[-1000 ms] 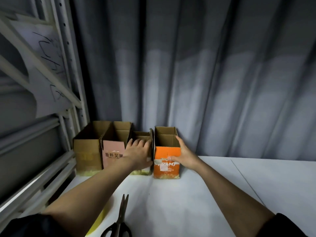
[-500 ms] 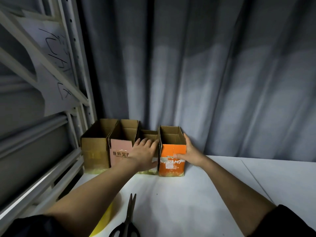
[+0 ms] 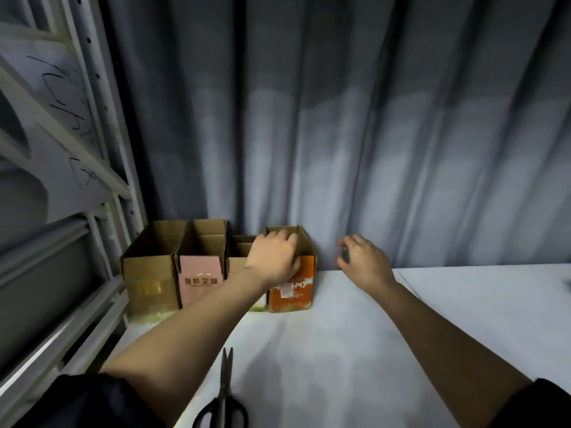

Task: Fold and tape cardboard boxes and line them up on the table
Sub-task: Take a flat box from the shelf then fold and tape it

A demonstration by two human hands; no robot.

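Note:
Several open-topped cardboard boxes stand in a row at the back left of the white table. From the left: a plain brown box, a pink-fronted box with printed characters, a low brown box and an orange-fronted box. My left hand lies over the near top edge of the orange box, fingers curled onto its rim. My right hand hovers to the right of that box, apart from it, fingers loosely curled around nothing.
Black-handled scissors lie on the table near its front edge, blades pointing away. A grey curtain hangs right behind the boxes. White metal shelving with a scribbled paper stands at the left. White tabletop extends to the right.
My left hand has moved from the low brown box onto the orange box's rim. My right hand has let go of the orange box's right side and drawn away to the right.

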